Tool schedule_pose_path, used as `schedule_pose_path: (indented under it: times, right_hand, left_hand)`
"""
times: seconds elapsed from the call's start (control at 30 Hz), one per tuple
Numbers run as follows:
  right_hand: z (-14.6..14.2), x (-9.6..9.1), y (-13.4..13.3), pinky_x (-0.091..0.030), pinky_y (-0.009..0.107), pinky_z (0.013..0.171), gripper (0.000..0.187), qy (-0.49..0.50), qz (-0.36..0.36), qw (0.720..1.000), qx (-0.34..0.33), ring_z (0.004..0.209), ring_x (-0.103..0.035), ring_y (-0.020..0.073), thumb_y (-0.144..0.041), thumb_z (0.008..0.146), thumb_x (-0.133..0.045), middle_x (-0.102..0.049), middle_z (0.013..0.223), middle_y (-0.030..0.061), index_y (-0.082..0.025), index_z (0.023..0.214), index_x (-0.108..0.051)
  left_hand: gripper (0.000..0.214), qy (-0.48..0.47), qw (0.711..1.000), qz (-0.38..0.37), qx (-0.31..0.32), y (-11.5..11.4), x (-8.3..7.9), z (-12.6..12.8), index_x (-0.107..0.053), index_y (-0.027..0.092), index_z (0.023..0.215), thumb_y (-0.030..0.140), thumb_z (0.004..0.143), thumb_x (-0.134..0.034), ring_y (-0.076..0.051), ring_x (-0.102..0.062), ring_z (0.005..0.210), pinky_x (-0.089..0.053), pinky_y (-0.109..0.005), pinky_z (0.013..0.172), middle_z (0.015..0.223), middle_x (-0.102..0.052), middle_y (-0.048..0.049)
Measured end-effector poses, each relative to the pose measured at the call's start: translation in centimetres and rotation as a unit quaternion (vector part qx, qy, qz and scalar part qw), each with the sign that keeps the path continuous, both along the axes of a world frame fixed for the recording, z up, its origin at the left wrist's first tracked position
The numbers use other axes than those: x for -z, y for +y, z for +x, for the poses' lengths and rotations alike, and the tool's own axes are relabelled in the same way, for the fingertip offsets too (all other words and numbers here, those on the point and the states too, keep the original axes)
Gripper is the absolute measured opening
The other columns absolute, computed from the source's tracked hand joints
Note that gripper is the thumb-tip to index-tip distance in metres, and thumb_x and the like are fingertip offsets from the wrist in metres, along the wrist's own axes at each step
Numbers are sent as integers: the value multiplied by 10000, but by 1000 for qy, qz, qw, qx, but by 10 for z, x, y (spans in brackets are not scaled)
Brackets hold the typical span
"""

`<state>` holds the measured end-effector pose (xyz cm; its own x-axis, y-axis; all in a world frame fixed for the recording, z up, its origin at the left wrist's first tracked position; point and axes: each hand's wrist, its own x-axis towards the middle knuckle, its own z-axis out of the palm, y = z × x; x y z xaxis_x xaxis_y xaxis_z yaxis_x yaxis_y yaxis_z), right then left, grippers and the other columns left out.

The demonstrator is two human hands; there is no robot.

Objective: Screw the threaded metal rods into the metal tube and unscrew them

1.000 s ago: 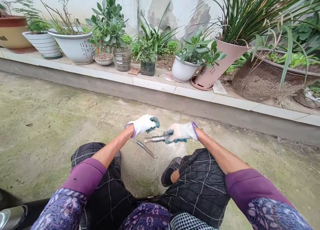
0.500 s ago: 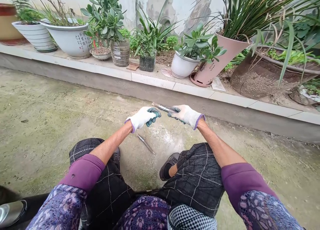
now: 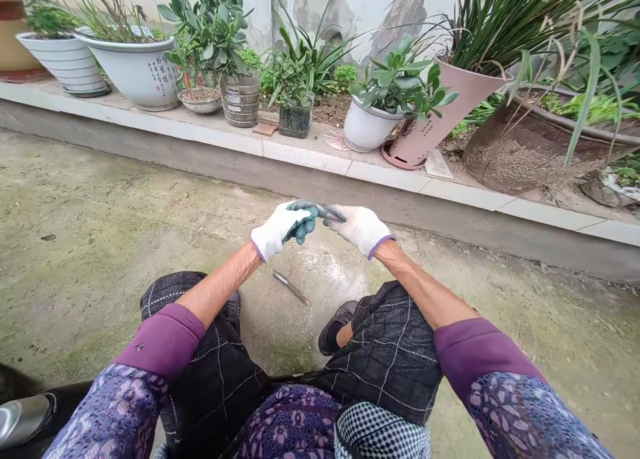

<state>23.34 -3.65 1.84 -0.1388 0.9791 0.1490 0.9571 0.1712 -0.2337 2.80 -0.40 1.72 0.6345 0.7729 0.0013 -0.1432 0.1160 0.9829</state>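
1. White wide-rim pot (image 3: pixel 127 69) on tiled ledge (image 3: pixel 305 154): dark Chinese chars. in columns + sm. red seal mark; too sm. to read.
2. Pink tall pot (image 3: pixel 434 109), R side of ledge: dark chars. low on its front, also illegible.
3. Grey rod (image 3: pixel 324 212): slim, dull metallic, approx. level; most of it hidden by gloves. It's held up btwn both hands, above concrete ground (image 3: pixel 210 232).
4. L hand (image 3: pixel 290 227): fingers curled in, closed over rod's L end.
5. R hand (image 3: pixel 357 227): thumb + fingers pinched together on rod's R end.
6. Second rod (image 3: pixel 291 288): on ground btwn the shoes, slanted, brownish w/ shiny silvery section nr. upper end.
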Motion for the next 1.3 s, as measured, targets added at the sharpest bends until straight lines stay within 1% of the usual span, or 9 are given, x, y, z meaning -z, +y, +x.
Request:
schedule_pose_path:
  times: [0.2,0.3,0.37,0.47,0.53,0.7,0.9,1.1,1.3]
  right_hand:
    - [-21,3,-5,-399,270,697,281,-81,-31,996,-31,864,-648,207,-393,918,-543,-731,1006,53,-239,1108,-681]
    - [-20,6,-6,-403,271,689,285,-102,-39,993,-36,849,-647,210,-389,921,-539,-730,993,61,-238,1119,-679]
    - [-15,7,-3,-408,273,679,279,-88,-41,995,-22,824,-645,211,-382,910,-549,-732,954,62,-231,1099,-687]
    - [-3,4,4,-425,263,674,245,29,-17,999,1,787,-631,187,-359,878,-579,-723,894,36,-228,1043,-703]
    - [4,-2,7,-428,245,607,238,148,-12,989,20,678,-595,149,-371,858,-597,-685,789,11,-216,1005,-703]
    - [11,-17,2,-321,212,338,298,388,-103,912,89,394,-393,80,-415,780,-658,-493,558,-49,-174,955,-660]
    - [8,-15,-14,-331,188,289,463,506,-182,843,-11,370,-378,62,-482,689,-751,-474,541,-74,-154,994,-635]
    - [-3,-8,-16,-342,188,289,446,455,-215,864,-15,370,-399,66,-537,678,-741,-499,522,-62,-155,868,-608]
    - [-4,-7,-15,-333,180,305,455,422,-205,883,-10,391,-384,61,-452,702,-707,-466,548,-78,-144,1029,-632]
  left_hand:
    - [225,-100,985,-94,-102,17,5,-3,-659,93,980,196,782,-641,-46,-371,375,-279,-169,369,532,-507,59]
    - [234,-61,988,-83,-114,12,3,-4,-672,84,997,189,797,-613,-50,-385,365,-287,-172,362,535,-525,50]
    - [233,9,996,-36,-77,3,2,-1,-690,79,992,177,800,-601,-62,-422,363,-311,-183,355,546,-558,32]
    - [215,112,993,34,2,-14,1,6,-714,78,964,152,804,-590,-70,-450,372,-344,-187,353,557,-576,19]
    - [219,126,991,45,15,-19,1,11,-715,83,972,152,822,-570,-69,-455,382,-363,-185,359,565,-571,22]
    - [260,127,990,46,-36,-6,2,14,-703,98,1008,108,818,-525,-56,-435,372,-369,-180,365,597,-561,32]
    - [256,171,981,89,2,8,22,11,-720,114,1003,183,846,-530,-64,-480,423,-403,-174,384,652,-577,13]
    - [233,232,965,113,39,3,25,7,-717,121,955,147,791,-554,-60,-523,458,-435,-150,408,739,-644,-11]
    - [192,196,976,76,64,3,24,5,-691,127,914,225,749,-682,-93,-576,491,-469,-172,427,740,-666,-28]
